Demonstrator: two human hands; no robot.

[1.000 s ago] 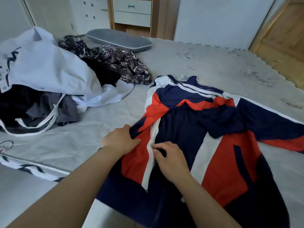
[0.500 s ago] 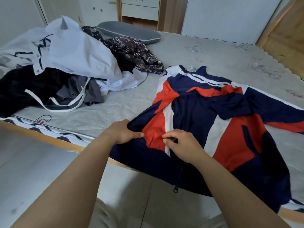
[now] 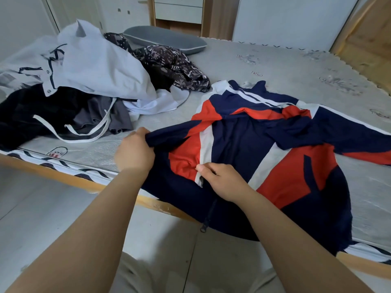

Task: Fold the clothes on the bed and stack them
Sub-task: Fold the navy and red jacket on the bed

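Observation:
A navy, red and white zip jacket (image 3: 275,144) lies spread on the bed (image 3: 296,66), its hem hanging over the near edge. My left hand (image 3: 134,152) grips a navy fold at the jacket's left side. My right hand (image 3: 222,179) pinches the fabric by the white stripe near the zip. A pile of unfolded clothes sits at the left: a white shirt (image 3: 95,66), a dark patterned garment (image 3: 171,66), and black and grey pieces (image 3: 53,117) with white drawstrings.
A grey pillow (image 3: 167,41) lies at the head of the bed. The wooden bed frame (image 3: 84,180) runs along the near edge above a pale tiled floor (image 3: 42,218). A drawer unit (image 3: 179,11) and a wooden door (image 3: 370,39) stand behind.
Both hands have drawn the jacket's left front toward the near edge of the bed. The left hand now grips a lifted navy fold instead of resting on the fabric. My view has moved back.

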